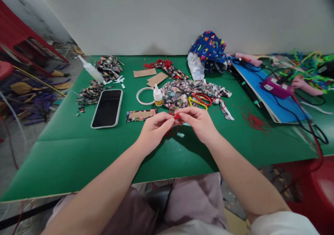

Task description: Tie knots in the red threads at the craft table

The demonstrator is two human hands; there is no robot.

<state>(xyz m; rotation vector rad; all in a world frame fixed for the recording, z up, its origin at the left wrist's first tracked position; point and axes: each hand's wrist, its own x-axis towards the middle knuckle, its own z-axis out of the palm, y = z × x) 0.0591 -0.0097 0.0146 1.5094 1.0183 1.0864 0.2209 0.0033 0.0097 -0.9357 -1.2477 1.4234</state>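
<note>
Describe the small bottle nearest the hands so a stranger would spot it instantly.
On the green table, look just beyond the left hand to the white ring. The small bottle stands upright at the ring's right side, beside patterned fabric. Its yellow label sets it apart from the plain, long-nozzled bottle toward the table's far left corner.

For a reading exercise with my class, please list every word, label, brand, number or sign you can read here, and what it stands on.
No text can be read with certainty.
Small white bottle: its yellow label is too small and blurred to read.
Purple box: it has pale stickers, but any marks are too small to read.
Phone: dark screen, no text showing.
</note>
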